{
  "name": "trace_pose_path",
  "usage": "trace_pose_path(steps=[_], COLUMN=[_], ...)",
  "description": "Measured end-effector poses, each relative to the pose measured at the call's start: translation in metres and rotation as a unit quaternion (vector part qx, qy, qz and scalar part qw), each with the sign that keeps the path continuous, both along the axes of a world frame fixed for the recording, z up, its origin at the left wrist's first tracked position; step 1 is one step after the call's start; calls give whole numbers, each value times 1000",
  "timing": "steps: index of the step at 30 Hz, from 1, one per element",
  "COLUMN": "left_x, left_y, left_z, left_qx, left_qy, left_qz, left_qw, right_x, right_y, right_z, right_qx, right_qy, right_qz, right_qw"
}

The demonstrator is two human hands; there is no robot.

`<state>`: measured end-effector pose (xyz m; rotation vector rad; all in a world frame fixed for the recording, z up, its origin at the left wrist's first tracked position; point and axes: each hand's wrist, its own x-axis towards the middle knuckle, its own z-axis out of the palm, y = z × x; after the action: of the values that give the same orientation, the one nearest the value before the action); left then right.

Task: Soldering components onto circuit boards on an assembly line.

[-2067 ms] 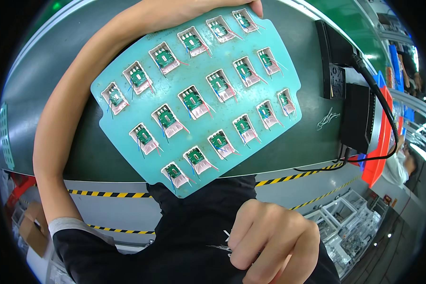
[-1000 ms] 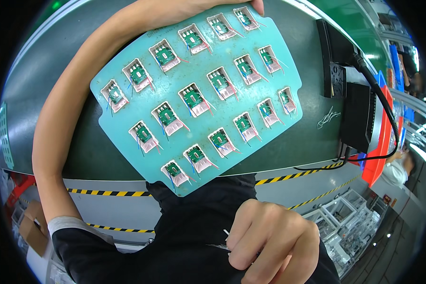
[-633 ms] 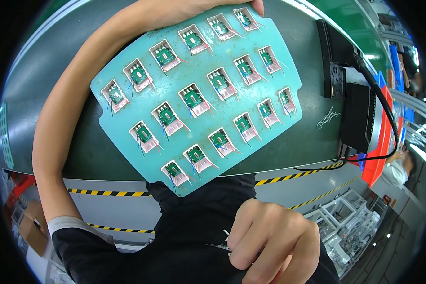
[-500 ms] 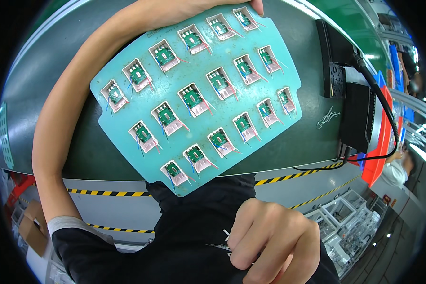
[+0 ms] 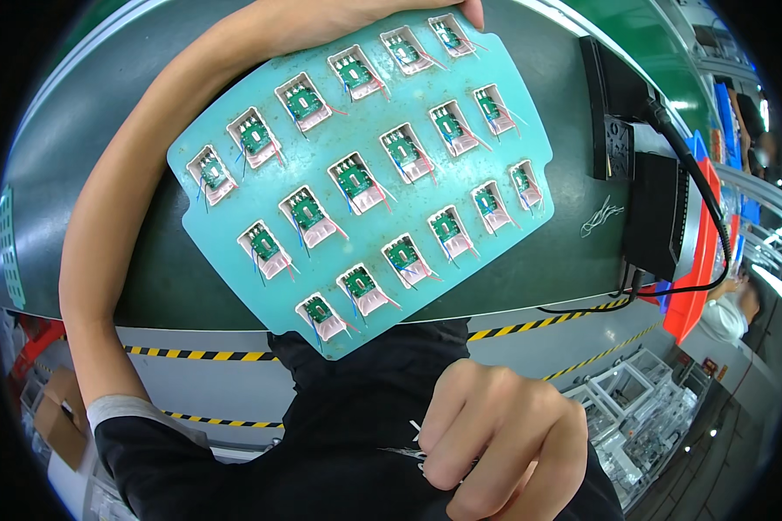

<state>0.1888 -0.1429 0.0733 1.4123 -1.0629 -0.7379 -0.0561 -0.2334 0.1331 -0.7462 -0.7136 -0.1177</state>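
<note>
A teal board (image 5: 369,247) lies tilted across the bench, its near corner jutting past the front edge toward my body. Set in its cutouts are several small white housings (image 5: 323,227), each with a green circuit board (image 5: 354,179) and thin red and blue wires. My left arm curves around the board's far left side. At the far right corner my left hand (image 5: 469,12) hooks a finger on the rim; most of that hand is cut off by the picture's edge. Close to my chest, apart from the board, my right hand (image 5: 506,438) is closed in a fist, its inside hidden.
On the bench's right stand black equipment boxes (image 5: 656,213) with a thick black cable (image 5: 699,165). Beside them lies a small tangle of white wire (image 5: 601,217). A red bin (image 5: 691,304) hangs at the right end. A cardboard box (image 5: 62,417) sits at lower left.
The board's left end has shifted very slightly to the right. Both hands look nearly unmoved.
</note>
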Motion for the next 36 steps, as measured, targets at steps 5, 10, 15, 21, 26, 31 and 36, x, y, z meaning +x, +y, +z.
trace_pose_path(steps=[5,10,15,21,26,31,36], left_x=[0,0,0,-1,-1,-4,-6], left_y=[-1,1,-2,-1,1,-1,-1], left_z=[2,3,2,4,6,12,15], left_qx=[1,1,3,10,25,49,67], left_qy=[-12,-20,-16,-19,-12,-33,47], left_qz=[3,6,4,11,23,33,56], left_qw=[1000,1000,1000,1000,999,998,995], right_x=[-5,0,-3,-3,-3,-17,-27], right_y=[3,-1,0,-1,0,-4,-41], right_z=[0,-3,0,-4,-4,5,-26], right_qx=[-8,-13,-11,-9,-5,-60,-45], right_qy=[7,-37,-5,-40,-50,74,30], right_qz=[-35,17,-2,-7,-25,-97,-104], right_qw=[999,999,1000,999,998,991,993])
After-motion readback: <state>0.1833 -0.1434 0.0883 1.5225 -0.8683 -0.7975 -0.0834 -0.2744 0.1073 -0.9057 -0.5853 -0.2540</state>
